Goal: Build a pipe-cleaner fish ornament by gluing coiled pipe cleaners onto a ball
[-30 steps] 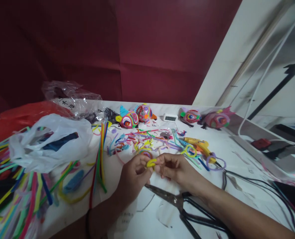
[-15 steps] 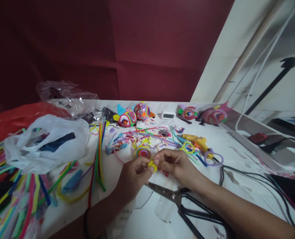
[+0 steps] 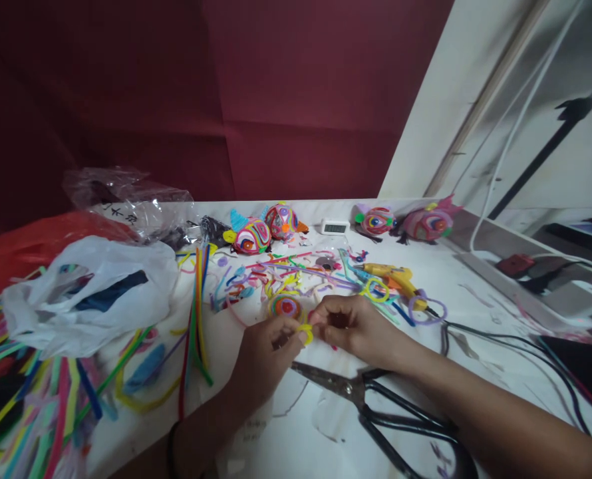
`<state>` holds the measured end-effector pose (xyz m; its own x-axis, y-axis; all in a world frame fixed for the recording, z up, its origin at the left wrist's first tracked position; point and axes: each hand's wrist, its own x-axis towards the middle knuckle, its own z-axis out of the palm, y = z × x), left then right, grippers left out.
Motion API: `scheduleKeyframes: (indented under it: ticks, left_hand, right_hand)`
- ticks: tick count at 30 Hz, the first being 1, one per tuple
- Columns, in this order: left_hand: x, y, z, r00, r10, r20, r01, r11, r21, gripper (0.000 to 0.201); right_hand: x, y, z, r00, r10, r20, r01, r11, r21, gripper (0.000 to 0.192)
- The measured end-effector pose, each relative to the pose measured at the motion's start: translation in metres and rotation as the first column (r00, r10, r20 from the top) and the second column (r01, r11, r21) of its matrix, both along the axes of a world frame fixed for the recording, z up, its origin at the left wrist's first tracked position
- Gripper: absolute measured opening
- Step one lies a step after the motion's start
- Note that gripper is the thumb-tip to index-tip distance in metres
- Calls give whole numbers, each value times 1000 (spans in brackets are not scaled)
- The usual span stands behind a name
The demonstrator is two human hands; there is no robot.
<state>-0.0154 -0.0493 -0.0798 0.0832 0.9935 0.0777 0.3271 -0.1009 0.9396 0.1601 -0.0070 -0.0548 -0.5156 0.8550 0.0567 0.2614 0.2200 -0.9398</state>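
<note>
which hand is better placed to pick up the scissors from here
Probably the right hand. Both hands pinch the small yellow loop, but the scissors lie just below the right wrist with their black handles toward that side; the left hand sits nearer only the blade tip.

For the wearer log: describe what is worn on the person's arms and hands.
Both forearms are bare, with no sleeves in view. The left hand and right hand wear no gloves, and no rings show on the fingers. A thin dark band circles the left forearm near the frame's bottom edge.
</note>
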Motion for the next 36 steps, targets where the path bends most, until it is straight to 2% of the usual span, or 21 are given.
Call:
scheduleKeyframes:
  ticks: [5, 12, 18, 25, 36]
  left_hand:
    - [0, -1, -1, 1000, 28, -5, -28, 999, 17, 19]
    - [-1, -1, -4, 997, 39, 61, -39, 999, -1, 19]
    - [0, -1, -4, 993, 81, 86, -83, 996, 19, 19]
    - [2, -3, 0, 989, 107, 102, -110, 994, 27, 18]
    - [0, 1, -3, 977, 131, 168, -126, 991, -40, 19]
  right_hand:
    - [-2, 2, -3, 999, 0, -51, -6, 994, -108, 11]
    - [-7, 2, 0, 993, -31, -115, 5, 975, -222, 8]
    - [-10, -1, 3, 985, -69, -160, 23, 961, -276, 3]
    - [-14, -5, 5, 979, -118, -167, 60, 947, -315, 6]
    - [-12, -3, -1, 965, -114, -237, 24, 936, -351, 5]
